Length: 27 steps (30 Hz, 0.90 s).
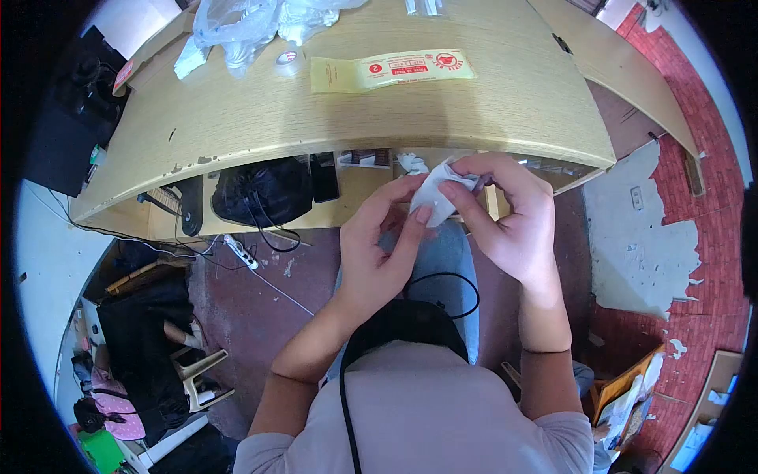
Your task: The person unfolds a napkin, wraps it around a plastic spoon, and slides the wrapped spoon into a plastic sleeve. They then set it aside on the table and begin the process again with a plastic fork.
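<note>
Both hands meet in front of my lap, just below the desk's front edge. Between them is a small white crumpled sheet (pixel 436 197), thin like tissue or soft plastic. My left hand (pixel 384 237) pinches its lower left side between thumb and fingers. On the upper right side, my right hand (pixel 505 213) grips it, with the thumb lying over the front and the fingers curled behind. Whether anything is wrapped inside the sheet, I cannot tell. Beyond the hands, a yellow wrapper (pixel 339 75) with red print lies flat on the desk (pixel 316 118).
Left of the wrapper are a tape roll (pixel 288 62) and white plastic bags (pixel 237 24). The shelf under the desktop holds a black drawstring pouch (pixel 264 192). A power strip (pixel 241 251) with cables lies on the floor at left. Another person (pixel 118 411) is at lower left.
</note>
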{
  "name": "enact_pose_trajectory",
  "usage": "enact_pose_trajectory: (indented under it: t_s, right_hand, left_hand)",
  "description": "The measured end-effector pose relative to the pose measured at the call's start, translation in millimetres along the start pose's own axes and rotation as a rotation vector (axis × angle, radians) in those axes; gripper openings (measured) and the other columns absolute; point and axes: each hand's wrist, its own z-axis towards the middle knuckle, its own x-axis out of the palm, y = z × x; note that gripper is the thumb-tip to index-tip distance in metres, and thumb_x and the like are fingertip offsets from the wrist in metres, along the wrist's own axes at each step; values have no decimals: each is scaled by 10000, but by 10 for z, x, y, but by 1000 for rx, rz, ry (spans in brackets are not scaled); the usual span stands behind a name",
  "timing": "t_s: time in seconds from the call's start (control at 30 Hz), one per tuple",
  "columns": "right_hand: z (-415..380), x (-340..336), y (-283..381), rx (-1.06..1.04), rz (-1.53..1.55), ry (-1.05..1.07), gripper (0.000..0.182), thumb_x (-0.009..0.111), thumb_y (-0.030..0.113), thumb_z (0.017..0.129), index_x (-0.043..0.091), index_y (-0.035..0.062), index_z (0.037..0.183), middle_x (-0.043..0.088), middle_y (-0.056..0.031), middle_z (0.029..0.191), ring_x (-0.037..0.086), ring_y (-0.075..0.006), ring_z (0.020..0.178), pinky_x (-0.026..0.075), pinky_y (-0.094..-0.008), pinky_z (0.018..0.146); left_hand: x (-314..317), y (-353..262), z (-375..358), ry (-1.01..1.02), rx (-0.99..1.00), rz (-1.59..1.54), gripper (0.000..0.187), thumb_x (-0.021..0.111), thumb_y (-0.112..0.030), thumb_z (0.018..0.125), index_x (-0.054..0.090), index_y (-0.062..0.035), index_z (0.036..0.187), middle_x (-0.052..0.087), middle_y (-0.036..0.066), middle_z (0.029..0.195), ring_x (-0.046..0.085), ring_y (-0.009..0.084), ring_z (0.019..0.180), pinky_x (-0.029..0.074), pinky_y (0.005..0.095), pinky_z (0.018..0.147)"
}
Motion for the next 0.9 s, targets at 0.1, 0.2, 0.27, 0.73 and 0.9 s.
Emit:
enact_pose_trajectory:
  t_s: [0.1,0.2,0.27,0.73,0.9]
  right_hand:
    - [1,41,32,53,96,-13,198,714,-23,737,645,0,921,660,-91,842,622,-145,717,493,-253,671]
    - [-1,45,9,124,208,-20,213,719,-17,737,643,-2,936,659,-87,861,625,-153,737,497,-259,690]
    - [23,13,-24,124,214,-10,205,719,7,743,641,4,933,658,-91,843,632,-173,692,517,-277,655]
    - [70,-47,-101,84,318,103,146,724,-12,742,591,-12,805,649,-91,818,645,-149,716,513,-261,642]
    - [86,-69,-63,25,162,64,141,729,-6,736,595,-4,781,655,-84,787,644,-146,711,509,-260,638]
  left_hand:
    - [-35,35,0,22,-65,-96,283,549,-10,907,520,40,1184,590,92,1027,597,93,833,551,235,703]
    - [-11,-20,16,23,-66,-123,271,549,-17,910,522,43,1172,580,90,1050,590,95,835,552,234,702]
    - [-14,-9,28,23,-52,-122,262,547,-17,911,523,43,1165,576,88,1054,586,93,834,551,233,698]
    - [-94,-89,56,179,-120,-248,318,526,-32,926,440,7,1230,547,71,1073,539,101,902,490,242,741]
    - [-63,-95,77,142,-56,-201,419,581,-46,896,404,-8,1274,550,82,1085,551,130,945,447,267,834]
